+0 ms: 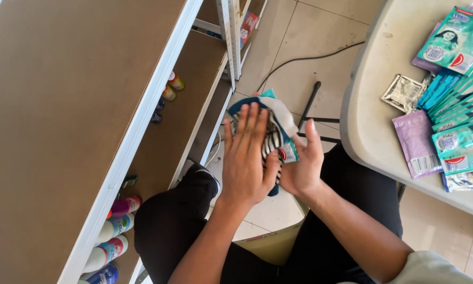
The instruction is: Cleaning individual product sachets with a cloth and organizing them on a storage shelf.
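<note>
Your left hand (245, 158) lies flat, fingers straight and together, pressed on top of a stack of sachets (276, 131). Your right hand (302, 167) cups the stack from below and from the right, thumb up along its edge. Both hands are clamped on the stack, palms facing each other with the sachets between. The sachets are teal, white and dark-striped; their count cannot be told. The stack is held in the air above your lap, over the tile floor (299, 47), between the shelf and the tabletop.

You sit with black trousers (168, 221), knees apart.

To your left: a shelf (79, 105) with brown boards and white metal frame. On its lower level stand bottles (113, 236) near the bottom edge of view, and small cans (172, 87) farther along.

To your right: a white tabletop (368, 105). On it lie teal packets (457, 105) fanned in a pile, a purple packet (416, 142) just beside them, and a silver sachet (403, 93) above that.

A black cable (299, 60) runs across the floor.
</note>
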